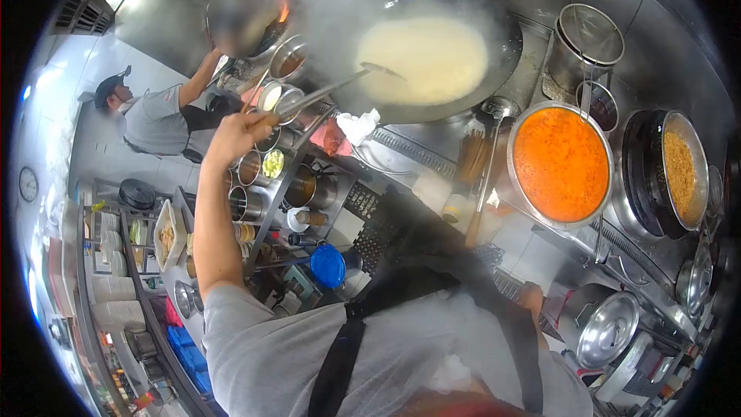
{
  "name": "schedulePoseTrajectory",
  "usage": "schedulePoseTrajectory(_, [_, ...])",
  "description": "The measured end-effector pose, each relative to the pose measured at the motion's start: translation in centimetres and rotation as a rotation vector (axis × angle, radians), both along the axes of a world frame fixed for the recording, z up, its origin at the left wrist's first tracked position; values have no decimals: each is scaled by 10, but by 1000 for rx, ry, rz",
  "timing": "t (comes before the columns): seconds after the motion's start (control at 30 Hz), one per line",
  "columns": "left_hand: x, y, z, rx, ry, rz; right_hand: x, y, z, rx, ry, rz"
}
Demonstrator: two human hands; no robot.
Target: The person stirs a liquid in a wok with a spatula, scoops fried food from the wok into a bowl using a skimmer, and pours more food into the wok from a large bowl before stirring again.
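Observation:
My left hand is wrapped round the wooden end of a long-handled wok ladle. The metal head of the ladle is at the left edge of a pale, creamy liquid, which fills the bottom of a large dark wok. Steam drifts over the wok's left side and blurs it. My right hand hangs low beside my dark apron, near the counter's edge; its fingers are mostly hidden, and nothing shows in it.
Right of the wok stand a pot of orange sauce, a mesh strainer, a pan of brown crumbs and a lidded pot. A second ladle lies between. At left, a co-worker handles another wok near a flame.

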State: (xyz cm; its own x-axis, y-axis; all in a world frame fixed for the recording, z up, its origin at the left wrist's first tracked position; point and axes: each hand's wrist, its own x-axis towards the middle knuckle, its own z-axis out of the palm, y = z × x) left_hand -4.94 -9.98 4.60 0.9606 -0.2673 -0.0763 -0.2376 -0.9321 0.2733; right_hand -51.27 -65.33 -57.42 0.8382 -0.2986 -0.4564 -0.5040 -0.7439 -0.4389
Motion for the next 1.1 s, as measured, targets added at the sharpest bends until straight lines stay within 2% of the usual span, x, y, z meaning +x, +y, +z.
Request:
schedulePoseTrajectory(0.03, [-7, 0, -4, 26, -15, 19, -4, -5, -17, -65, 20, -8])
schedulePoseTrajectory(0.07, [-10, 2, -15, 41, -34, 21, 6, -2, 4, -67, 21, -3])
schedulePoseTrajectory(0.13, [-14, -7, -35, 36, -71, -5, 22, 0, 43, 29, 224, -217])
schedulePoseTrajectory(0.17, [-14, -10, -45, 32, -111, -37, 24, 1, 55, 25, 225, -216])
schedulePoseTrajectory(0.23, [0, -9, -78, 37, -98, -54, 27, 2, 77, 115, -109, -74])
schedulePoseTrajectory(0.27, [6, -17, -91, 61, -78, -34, 35, 7, 96, 109, -106, -76])
schedulePoseTrajectory(0.33, [26, -22, -118, 80, -60, -24, 65, 25, 145, 294, 114, -556])
schedulePoseTrajectory(0.43, [61, -40, -145, -3, -118, -97, 39, 8, 84, 262, -40, -488])
schedulePoseTrajectory(0.53, [90, -67, -153, 49, -131, -108, 44, 22, 136, 202, -14, -499])
schedulePoseTrajectory(0.63, [131, -83, -180, -10, -155, -130, -1, 22, 94, 297, -74, -676])
schedulePoseTrajectory(0.67, [142, -91, -184, 17, -143, -144, 32, 50, 189, -40, -52, -400])
schedulePoseTrajectory(0.7, [149, -100, -186, 16, -137, -159, 24, 52, 184, -40, -46, -415])
schedulePoseTrajectory(0.77, [158, -121, -185, 31, -178, -155, 4, 54, 166, 247, 19, -747])
schedulePoseTrajectory(0.83, [162, -144, -182, 11, -141, -135, -9, 56, 159, 280, 118, -752])
schedulePoseTrajectory(0.9, [163, -159, -179, -109, -5, -85, -21, 63, 160, 381, 49, -828])
schedulePoseTrajectory(1.0, [152, -176, -170, -110, 53, -88, -35, 65, 136, 421, 18, -832])
schedulePoseTrajectory(1.1, [135, -177, -154, -159, 105, -119, -32, 69, 130, 376, -36, -825])
